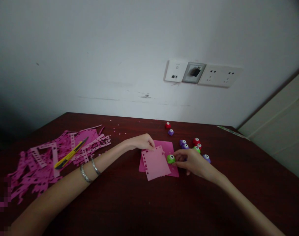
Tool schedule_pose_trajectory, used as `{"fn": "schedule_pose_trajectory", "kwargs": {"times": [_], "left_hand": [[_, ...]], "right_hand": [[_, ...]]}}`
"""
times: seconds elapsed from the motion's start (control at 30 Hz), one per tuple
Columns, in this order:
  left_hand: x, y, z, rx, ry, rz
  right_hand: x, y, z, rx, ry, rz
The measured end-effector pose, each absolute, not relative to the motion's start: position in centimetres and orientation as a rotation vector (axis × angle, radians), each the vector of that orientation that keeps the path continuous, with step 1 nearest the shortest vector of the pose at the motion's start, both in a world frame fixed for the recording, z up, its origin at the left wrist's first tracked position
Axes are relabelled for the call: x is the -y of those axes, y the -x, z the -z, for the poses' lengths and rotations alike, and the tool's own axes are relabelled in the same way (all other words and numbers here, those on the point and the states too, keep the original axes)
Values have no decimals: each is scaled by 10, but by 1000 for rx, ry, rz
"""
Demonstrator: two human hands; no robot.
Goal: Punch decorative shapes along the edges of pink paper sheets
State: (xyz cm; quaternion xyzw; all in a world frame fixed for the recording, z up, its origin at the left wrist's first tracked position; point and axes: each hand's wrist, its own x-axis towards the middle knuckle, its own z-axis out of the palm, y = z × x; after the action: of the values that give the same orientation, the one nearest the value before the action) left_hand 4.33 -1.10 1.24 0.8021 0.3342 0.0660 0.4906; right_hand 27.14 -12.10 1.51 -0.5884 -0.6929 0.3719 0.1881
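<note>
My left hand (142,142) pinches the top edge of a light pink sheet of paper (156,164), which has small holes punched along its left and upper edges. Beneath that sheet lies a darker pink sheet (168,148), partly covered. My right hand (190,161) has its thumb and fingers closed on a green craft punch (171,159) with a white top, at the right edge of the light sheet. Just beyond this hand stand more small punches, among them a purple one (183,142), a red one (196,141) and another green one (196,149).
A heap of cut pink paper strips (46,157) covers the table's left side, with a yellow utility knife (70,155) on top. A red punch (167,125) and a purple punch (170,132) stand farther back. Behind the dark red table (139,203) rises a wall with sockets (219,75).
</note>
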Motion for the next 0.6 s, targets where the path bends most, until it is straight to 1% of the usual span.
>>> {"fn": "schedule_pose_trajectory", "kwargs": {"times": [0.17,0.6], "left_hand": [[13,-46,-13,-811,-1963,-166],[15,-48,-14,-847,-1924,-186]], "right_hand": [[120,-270,-12,1957,1651,-984],[122,-267,-15,1955,1621,-998]]}}
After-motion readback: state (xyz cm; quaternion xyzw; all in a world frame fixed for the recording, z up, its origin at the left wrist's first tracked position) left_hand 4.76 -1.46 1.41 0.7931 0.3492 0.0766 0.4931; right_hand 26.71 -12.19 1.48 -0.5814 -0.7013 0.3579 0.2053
